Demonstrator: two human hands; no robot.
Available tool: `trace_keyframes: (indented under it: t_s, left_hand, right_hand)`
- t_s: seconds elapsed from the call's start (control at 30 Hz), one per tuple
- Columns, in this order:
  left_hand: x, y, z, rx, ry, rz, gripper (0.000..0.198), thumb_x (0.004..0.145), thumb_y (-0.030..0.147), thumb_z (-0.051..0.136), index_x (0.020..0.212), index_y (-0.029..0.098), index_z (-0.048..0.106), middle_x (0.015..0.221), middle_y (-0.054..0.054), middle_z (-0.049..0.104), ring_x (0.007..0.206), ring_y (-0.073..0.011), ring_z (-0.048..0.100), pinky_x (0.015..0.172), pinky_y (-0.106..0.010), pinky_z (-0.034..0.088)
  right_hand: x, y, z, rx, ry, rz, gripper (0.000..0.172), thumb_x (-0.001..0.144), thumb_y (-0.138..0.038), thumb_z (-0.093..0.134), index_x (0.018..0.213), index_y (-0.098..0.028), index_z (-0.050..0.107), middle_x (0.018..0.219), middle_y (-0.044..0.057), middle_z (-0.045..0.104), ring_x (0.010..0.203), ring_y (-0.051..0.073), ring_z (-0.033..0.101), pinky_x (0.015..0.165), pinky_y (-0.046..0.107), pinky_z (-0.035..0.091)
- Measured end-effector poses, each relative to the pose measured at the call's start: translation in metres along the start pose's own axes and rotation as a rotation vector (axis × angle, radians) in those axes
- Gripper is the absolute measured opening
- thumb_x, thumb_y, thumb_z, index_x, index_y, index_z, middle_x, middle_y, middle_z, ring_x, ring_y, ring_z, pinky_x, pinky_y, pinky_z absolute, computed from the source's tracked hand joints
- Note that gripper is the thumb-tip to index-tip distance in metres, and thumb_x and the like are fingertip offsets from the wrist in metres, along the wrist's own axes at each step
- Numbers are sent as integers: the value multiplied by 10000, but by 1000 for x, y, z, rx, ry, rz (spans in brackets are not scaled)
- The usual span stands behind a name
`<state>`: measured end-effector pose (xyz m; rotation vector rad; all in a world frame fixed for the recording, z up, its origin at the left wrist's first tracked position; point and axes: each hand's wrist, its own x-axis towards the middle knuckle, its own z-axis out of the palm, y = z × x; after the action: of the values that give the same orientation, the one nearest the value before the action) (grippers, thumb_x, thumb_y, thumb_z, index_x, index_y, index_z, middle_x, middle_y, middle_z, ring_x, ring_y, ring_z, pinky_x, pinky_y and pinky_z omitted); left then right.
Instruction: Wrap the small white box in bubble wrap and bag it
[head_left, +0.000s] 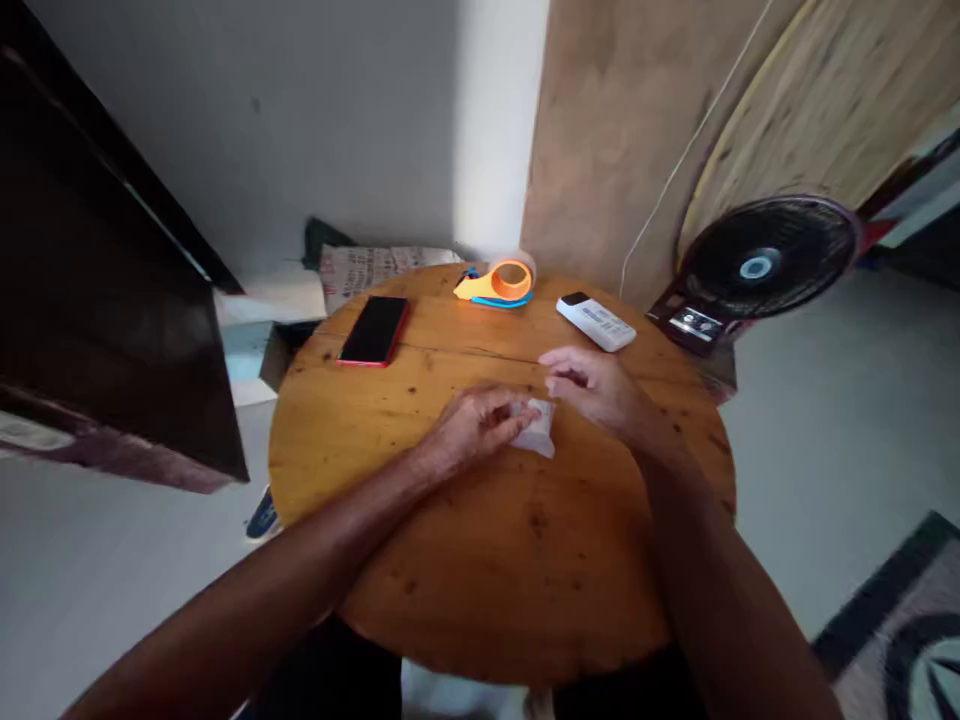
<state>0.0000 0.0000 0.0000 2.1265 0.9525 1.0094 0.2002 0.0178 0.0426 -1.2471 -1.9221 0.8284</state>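
Left hand (471, 422) grips a small white packet (537, 436), contents hidden, while the right hand (598, 388) hangs part-open nearby.

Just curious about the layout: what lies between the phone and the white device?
In the head view, an orange-and-blue tape dispenser sits between the phone and the white device, slightly behind the line joining them.

The round surface (540, 540) is knotty wood with a smooth, faintly glossy finish; the packet (537, 434) on it looks thin and crinkled, though whether plastic or paper is hard to tell. The phone (374, 331) shows smooth dark glass, and the tape dispenser (480, 288) is smooth, bright plastic. Behind, the board (832, 110) is pale, grainy wood, the wall (247, 130) looks matt, and the fan (759, 266) has a plastic-looking hub
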Motion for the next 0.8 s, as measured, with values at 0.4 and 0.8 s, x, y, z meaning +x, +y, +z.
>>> trace_keyframes:
  t_s: [0.4,0.8]
  left_hand:
    - [-1,-2,-2,3,-10,24,243,874,362,573,971,175,695,825,-35,649,696,-107,543,646,-220,438]
    - [-2,1,1,-12,100,-72,294,796,418,648,939,161,644,753,0,566,601,-78,464,567,-202,401]
  right_hand:
    - [2,13,12,134,-249,131,336,780,-231,562,1114,-200,547,781,-12,617,668,129,561,648,273,426]
    - [7,21,7,264,-42,171,236,737,-307,614,949,-211,656,894,-1,638,815,147,573,823,327,429]
